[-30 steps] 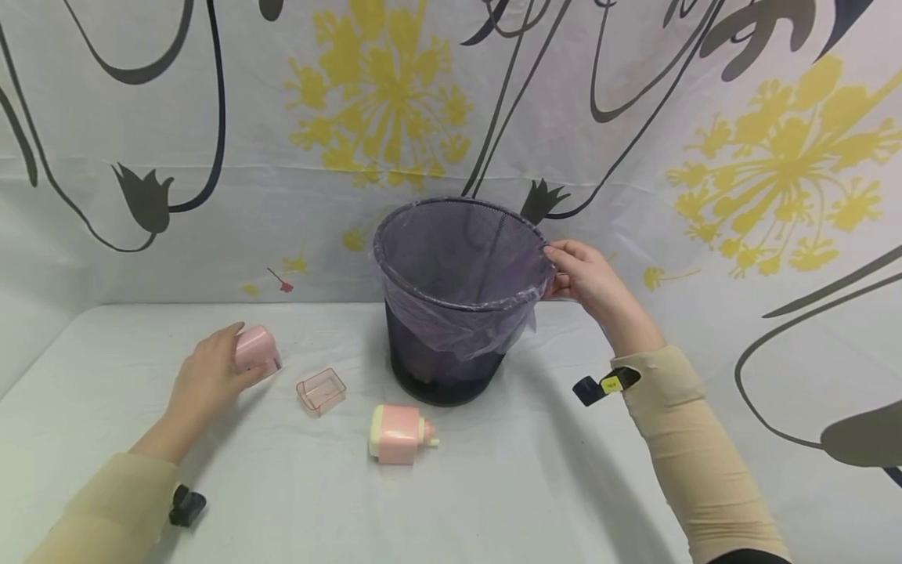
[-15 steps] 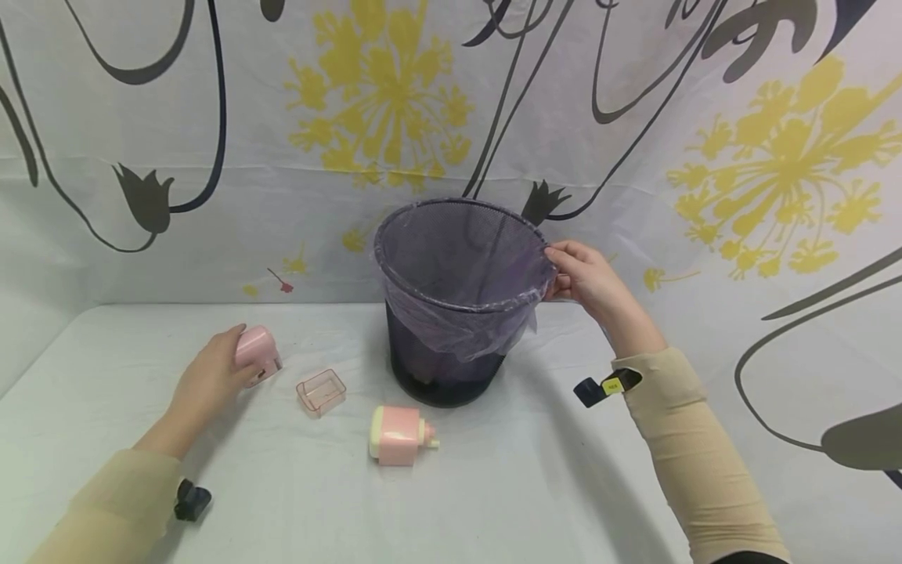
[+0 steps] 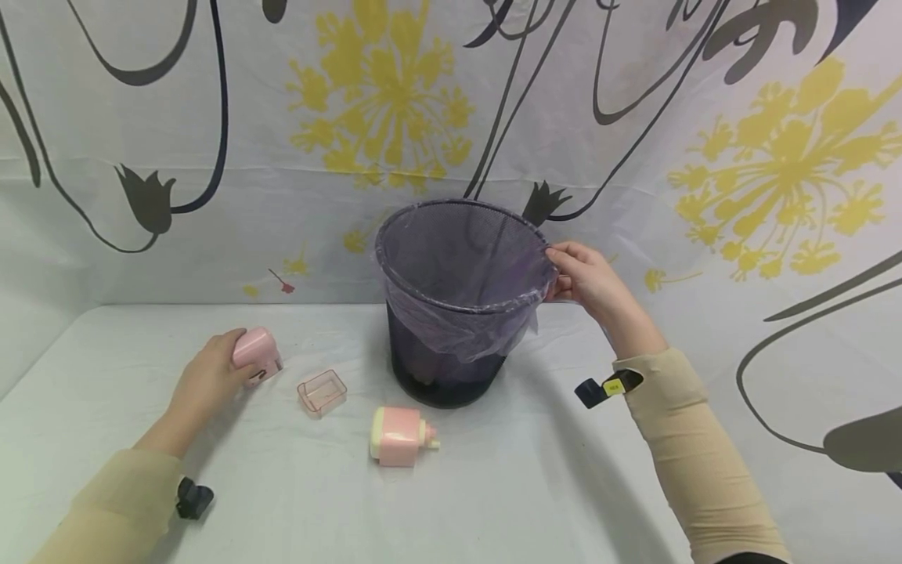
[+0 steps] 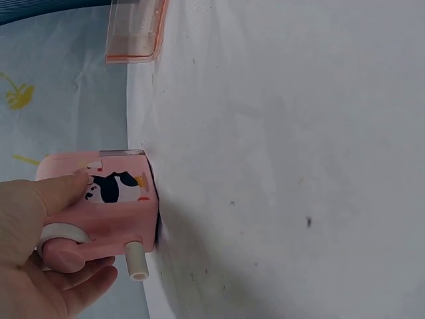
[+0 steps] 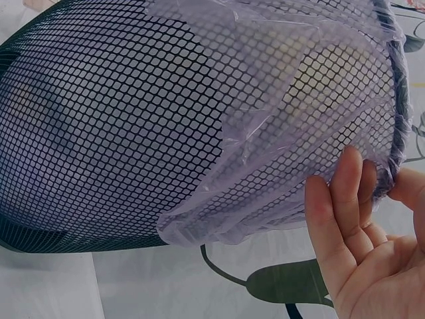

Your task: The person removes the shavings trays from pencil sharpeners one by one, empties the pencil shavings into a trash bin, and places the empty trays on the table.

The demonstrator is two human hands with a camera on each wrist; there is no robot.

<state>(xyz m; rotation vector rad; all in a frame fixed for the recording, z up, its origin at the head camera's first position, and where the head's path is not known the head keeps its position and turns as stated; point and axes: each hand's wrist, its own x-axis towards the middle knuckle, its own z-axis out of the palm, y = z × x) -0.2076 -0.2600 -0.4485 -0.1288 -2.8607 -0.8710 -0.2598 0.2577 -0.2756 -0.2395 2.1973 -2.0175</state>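
1. Since the earlier frames, the left hand [image 3: 204, 372] has tipped the pink crank pencil sharpener [image 3: 257, 348] slightly, baring more of its lower edge; the right hand [image 3: 585, 278] has stayed at the wastebasket [image 3: 444, 380].
2. Behind everything hangs a white cloth [image 3: 261, 94] printed with yellow and grey flowers.
3. White fabric covers the surface [image 3: 493, 501].
4. Black mesh forms the upright wastebasket, its translucent purple liner [image 3: 458, 333] folded over the rim.
5. Right fingers pinch that lined rim, thumb at its edge, the others against the outer mesh.
6. Left fingers curl around the sharpener, left of the basket; whether it touches the surface, I cannot tell.
7. On the surface in front of the basket lies a boxy pink-and-cream item [image 3: 398, 436], its stub pointing right.
8. Between sharpener and basket, apart from both, sits a clear pink-edged tray [image 3: 322, 392].
9. Cartoon figures [image 4: 116, 188] decorate the sharpener's side.
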